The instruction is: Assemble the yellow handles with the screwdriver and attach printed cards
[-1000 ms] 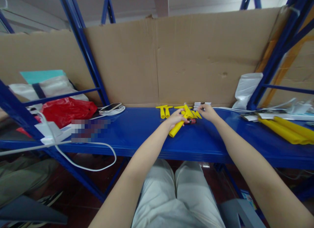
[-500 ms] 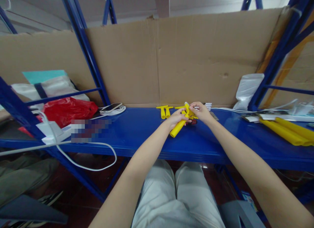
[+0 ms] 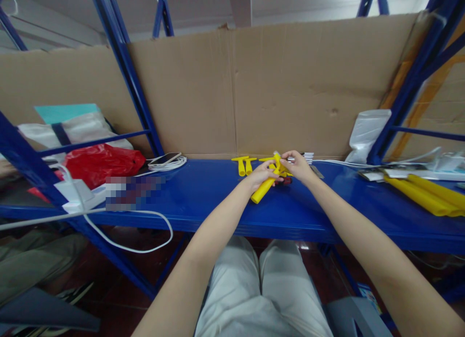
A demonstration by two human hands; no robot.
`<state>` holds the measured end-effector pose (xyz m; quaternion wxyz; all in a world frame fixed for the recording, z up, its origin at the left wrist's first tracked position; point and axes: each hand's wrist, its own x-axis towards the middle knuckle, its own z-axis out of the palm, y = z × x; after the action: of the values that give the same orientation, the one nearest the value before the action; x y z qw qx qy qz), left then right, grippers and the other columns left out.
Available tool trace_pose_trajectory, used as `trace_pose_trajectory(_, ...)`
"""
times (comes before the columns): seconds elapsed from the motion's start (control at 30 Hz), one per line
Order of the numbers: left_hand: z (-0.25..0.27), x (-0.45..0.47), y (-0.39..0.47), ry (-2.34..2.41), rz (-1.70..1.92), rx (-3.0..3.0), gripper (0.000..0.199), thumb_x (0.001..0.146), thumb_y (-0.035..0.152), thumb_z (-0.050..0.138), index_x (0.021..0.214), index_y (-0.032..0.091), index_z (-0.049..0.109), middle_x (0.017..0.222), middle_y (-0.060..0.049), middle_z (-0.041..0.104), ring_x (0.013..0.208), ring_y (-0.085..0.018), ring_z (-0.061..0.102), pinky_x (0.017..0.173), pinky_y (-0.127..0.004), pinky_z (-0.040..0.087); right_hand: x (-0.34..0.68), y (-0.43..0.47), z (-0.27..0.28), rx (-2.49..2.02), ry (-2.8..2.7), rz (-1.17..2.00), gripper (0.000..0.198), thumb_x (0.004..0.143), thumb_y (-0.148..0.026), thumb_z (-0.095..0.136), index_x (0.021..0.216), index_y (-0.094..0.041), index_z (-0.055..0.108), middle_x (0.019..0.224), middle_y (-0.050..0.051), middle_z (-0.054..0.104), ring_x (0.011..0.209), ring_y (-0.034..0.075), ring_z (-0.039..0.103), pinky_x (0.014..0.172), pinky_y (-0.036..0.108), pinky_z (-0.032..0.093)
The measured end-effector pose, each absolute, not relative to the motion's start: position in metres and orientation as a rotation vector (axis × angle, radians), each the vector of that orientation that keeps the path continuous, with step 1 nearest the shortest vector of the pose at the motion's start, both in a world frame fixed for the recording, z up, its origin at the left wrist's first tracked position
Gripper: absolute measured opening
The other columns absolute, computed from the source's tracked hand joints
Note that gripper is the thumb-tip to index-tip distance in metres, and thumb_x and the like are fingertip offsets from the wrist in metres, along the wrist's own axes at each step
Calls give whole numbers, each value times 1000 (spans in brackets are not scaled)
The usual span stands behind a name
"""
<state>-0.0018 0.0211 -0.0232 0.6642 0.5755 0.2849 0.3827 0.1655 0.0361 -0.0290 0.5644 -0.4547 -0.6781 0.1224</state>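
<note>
My left hand (image 3: pixel 264 174) is wrapped round a yellow tubular handle (image 3: pixel 263 191), which points down toward the front edge of the blue shelf. At its upper end is a small whitish or metallic part (image 3: pixel 276 153). The fingers of my right hand (image 3: pixel 296 164) are closed at that upper end; anything small between them cannot be made out. Two yellow T-shaped pieces (image 3: pixel 241 166) stand left of my hands. More yellow parts lie behind and below my fingers, partly hidden. A dark red object (image 3: pixel 286 180) rests on the shelf just under my right hand.
Cardboard (image 3: pixel 290 85) walls off the back of the blue shelf (image 3: pixel 203 191). To the left are a phone (image 3: pixel 165 158) on coiled white cable, a red bag (image 3: pixel 103 163) and a power strip (image 3: pixel 78 194). Long yellow tubes (image 3: pixel 425 194) and a white pouch (image 3: pixel 368 133) lie right.
Hardly anything differs. The yellow handle has tilted very slightly in my left hand, and the fingers of my right hand have shifted a little at its upper end.
</note>
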Motion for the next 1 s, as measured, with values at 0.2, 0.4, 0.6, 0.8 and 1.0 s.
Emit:
trace_pose_trajectory(0.2,-21,-3,20,579,863,1299,71,68,-9,57,132,18,40,91,-6,66,58,-12,67,47,-17,44,166,37,-29,-1033,-1524,449,37,66,-50,69,82,-22,51,93,5,63,94,20,60,85,40,52)
trace_pose_trajectory(0.4,-20,-5,17,564,850,1313,73,68,-10,56,132,19,40,90,-4,67,56,-11,66,47,-16,43,167,37,-28,-1010,-1514,512,44,64,-53,71,90,-23,51,96,5,61,95,20,61,82,39,53)
trace_pose_trajectory(0.6,-21,-7,22,546,842,1328,71,68,-10,57,131,19,42,93,-7,67,59,-13,68,50,-18,44,166,36,-28,-995,-1559,517,48,65,-57,69,94,-23,52,97,6,63,94,20,61,80,37,53)
trace_pose_trajectory(0.8,-21,-10,24,533,837,1333,71,68,-11,58,131,18,44,90,-6,68,60,-14,68,51,-19,44,166,30,-23,-964,-1569,646,48,61,-59,72,85,-22,52,88,4,65,79,17,63,77,37,54)
trace_pose_trajectory(1.0,-22,-8,24,529,833,1345,72,68,-10,58,133,19,44,102,-10,67,62,-14,68,51,-20,45,169,25,-20,-962,-1603,656,46,63,-58,72,85,-22,54,90,5,67,81,19,64,75,37,54)
